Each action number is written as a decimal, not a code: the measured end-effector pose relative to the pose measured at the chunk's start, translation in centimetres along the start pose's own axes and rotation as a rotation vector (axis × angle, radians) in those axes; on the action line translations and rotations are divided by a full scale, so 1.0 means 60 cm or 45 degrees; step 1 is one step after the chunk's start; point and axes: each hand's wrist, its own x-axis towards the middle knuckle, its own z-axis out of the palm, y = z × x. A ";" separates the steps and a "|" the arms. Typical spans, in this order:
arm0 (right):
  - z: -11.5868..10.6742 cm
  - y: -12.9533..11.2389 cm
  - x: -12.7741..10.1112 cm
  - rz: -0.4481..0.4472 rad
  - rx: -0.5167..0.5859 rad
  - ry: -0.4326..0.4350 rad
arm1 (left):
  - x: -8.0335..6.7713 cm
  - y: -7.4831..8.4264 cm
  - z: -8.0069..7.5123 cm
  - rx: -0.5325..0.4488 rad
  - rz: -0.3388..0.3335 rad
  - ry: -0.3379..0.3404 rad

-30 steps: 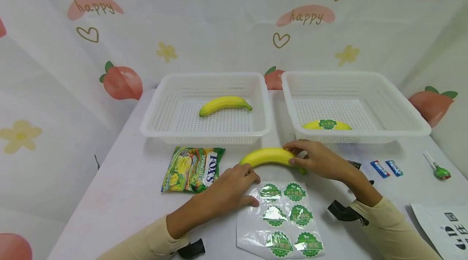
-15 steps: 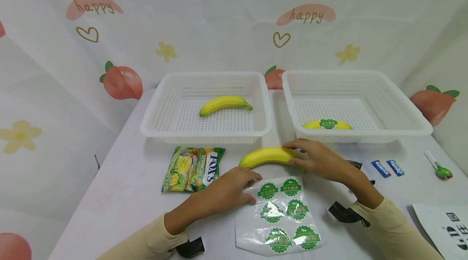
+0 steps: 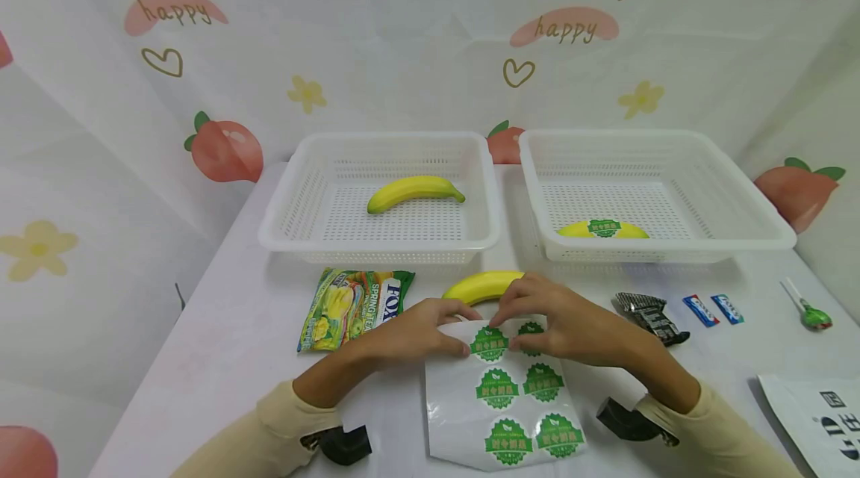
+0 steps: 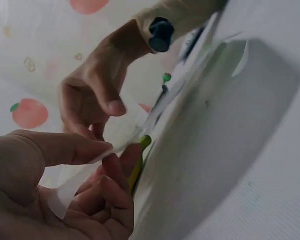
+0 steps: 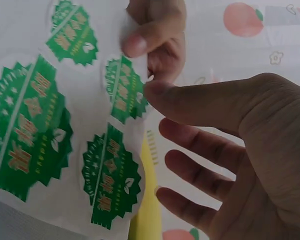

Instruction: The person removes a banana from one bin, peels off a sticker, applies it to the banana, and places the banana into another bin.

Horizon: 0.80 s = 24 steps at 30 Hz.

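Note:
A glossy sticker sheet (image 3: 500, 396) with several round green stickers lies on the table, its top edge lifted. My left hand (image 3: 452, 337) pinches the sheet's top left corner between thumb and fingers (image 4: 85, 150). My right hand (image 3: 516, 330) holds the top edge beside it, thumb (image 5: 190, 102) pressed on the rim of a green sticker (image 5: 124, 90) and fingers behind the sheet. A bare yellow banana (image 3: 478, 285) lies on the table just beyond both hands, free of them.
Two white baskets stand at the back: the left basket (image 3: 282, 220) holds a banana (image 3: 415, 192), the right basket (image 3: 752, 235) a stickered banana (image 3: 602, 228). A candy bag (image 3: 352, 308), dark wrapper (image 3: 648, 314), blue packets (image 3: 712, 308), lollipop (image 3: 809, 311) and printed paper (image 3: 816, 418) surround the hands.
My right hand has let go of the table banana and come down to the sheet's top edge. My left hand has lifted that edge. The sheet has shifted slightly left.

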 end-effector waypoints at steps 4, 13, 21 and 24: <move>0.004 -0.005 0.000 0.061 0.003 -0.070 | 0.003 -0.002 -0.008 -0.251 -0.038 -0.062; 0.009 0.002 0.004 0.017 0.023 -0.073 | 0.005 -0.004 -0.010 -0.432 -0.049 -0.136; 0.006 0.009 0.006 -0.004 0.044 -0.036 | 0.006 -0.003 -0.002 0.017 0.007 -0.023; 0.001 0.010 0.003 -0.021 0.050 0.027 | 0.004 0.001 0.003 0.245 0.067 0.044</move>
